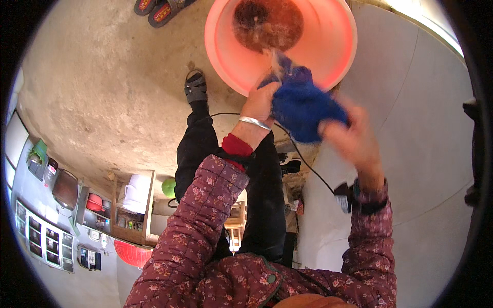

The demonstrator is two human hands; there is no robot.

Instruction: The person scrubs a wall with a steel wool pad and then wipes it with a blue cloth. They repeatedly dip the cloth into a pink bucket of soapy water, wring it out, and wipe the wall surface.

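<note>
A blue cloth, possibly a garment, is stretched between my two hands over the near rim of a large pink plastic tub. My left hand, with a silver bangle at the wrist, grips the cloth's left edge. Blurred by motion, my right hand holds its right end, outside the tub. Brownish-red liquid or soaked material, with a darker patch, lies at the tub's bottom; blur hides what it is.
Slippers lie on the concrete floor at the top left. A dark cable runs past my legs. A pale wall stands close on the right. Wooden shelving with a white bucket is at the lower left.
</note>
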